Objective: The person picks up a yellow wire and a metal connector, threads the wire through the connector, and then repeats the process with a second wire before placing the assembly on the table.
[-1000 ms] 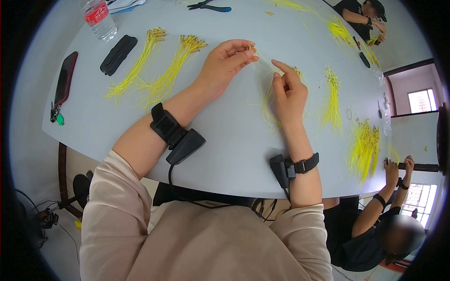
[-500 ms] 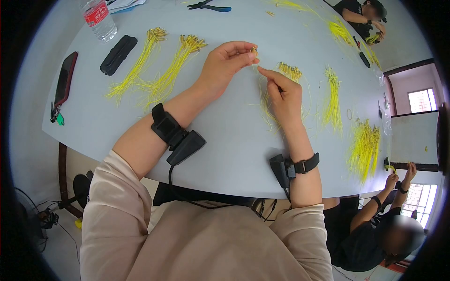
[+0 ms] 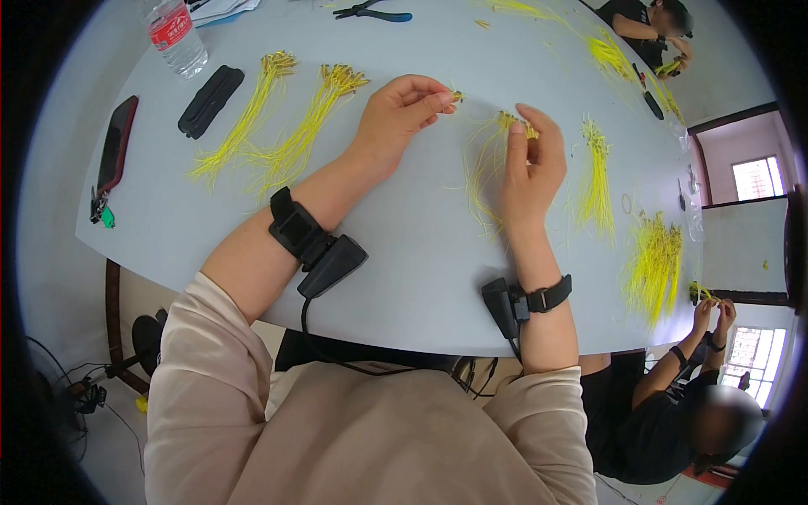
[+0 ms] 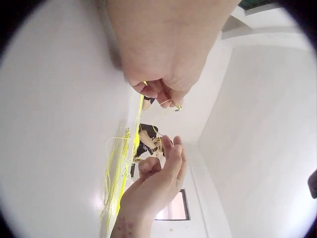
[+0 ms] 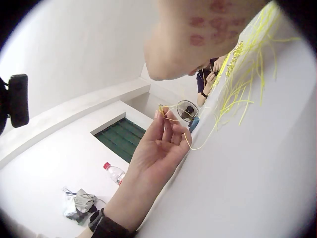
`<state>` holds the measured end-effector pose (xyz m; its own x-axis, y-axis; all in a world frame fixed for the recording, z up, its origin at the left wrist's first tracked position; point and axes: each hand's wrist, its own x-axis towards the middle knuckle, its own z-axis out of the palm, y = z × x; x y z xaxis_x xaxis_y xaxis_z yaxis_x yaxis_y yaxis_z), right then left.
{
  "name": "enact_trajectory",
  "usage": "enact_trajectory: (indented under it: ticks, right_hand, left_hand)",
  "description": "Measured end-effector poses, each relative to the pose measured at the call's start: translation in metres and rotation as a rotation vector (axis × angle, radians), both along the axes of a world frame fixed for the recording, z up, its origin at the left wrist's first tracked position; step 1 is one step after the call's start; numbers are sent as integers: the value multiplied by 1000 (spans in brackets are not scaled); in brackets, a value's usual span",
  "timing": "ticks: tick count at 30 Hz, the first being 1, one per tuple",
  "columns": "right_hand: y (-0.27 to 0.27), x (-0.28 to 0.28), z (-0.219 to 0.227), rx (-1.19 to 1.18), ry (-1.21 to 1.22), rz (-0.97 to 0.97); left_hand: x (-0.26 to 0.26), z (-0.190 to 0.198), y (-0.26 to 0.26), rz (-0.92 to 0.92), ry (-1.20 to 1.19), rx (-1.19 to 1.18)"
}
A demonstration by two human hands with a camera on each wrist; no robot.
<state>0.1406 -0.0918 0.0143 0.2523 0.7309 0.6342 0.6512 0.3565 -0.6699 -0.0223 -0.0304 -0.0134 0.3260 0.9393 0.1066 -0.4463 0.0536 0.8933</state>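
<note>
My left hand (image 3: 397, 118) pinches a small gold-coloured hook (image 3: 457, 97) between thumb and forefinger, above the table. Turns of thin yellow line wrap the hook's shank (image 5: 161, 110) in the right wrist view, and loose line (image 5: 196, 148) trails from that hand. Apart from it, my right hand (image 3: 536, 168) is raised over a bundle of yellow lines with gold ends (image 3: 482, 181). Its forefinger is bent toward the upright thumb and the other fingers curl in. Line passes close to its fingertips in the left wrist view; I cannot tell whether they hold it.
More yellow bundles lie left (image 3: 307, 126) and right (image 3: 597, 177) on the grey table (image 3: 404, 252). A black case (image 3: 210, 101), phone (image 3: 118, 147), water bottle (image 3: 177, 42) and pliers (image 3: 373, 13) are around. Two other people work at the right side.
My right hand has come in to the hook and its line, then moved back to the right, over the bundle. My left hand keeps pinching the hook in nearly the same place.
</note>
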Motion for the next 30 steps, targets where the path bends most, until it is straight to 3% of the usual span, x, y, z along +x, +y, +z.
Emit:
enact_trajectory:
  ticks: [8,11,17,30]
  right_hand:
    - [0,3,1,261,-25,-135]
    - [-3,3,3,239,-94,-73]
    - [0,-4,-2,34,37,163]
    - [1,-2,-8,-15,18,226]
  left_hand:
    - [1,-3,3,68,-10,20]
    - [1,-1,2,5,-39,11]
    - [5,2,-5,-131,-40,98]
    - [7,2,-9,-227,71,203]
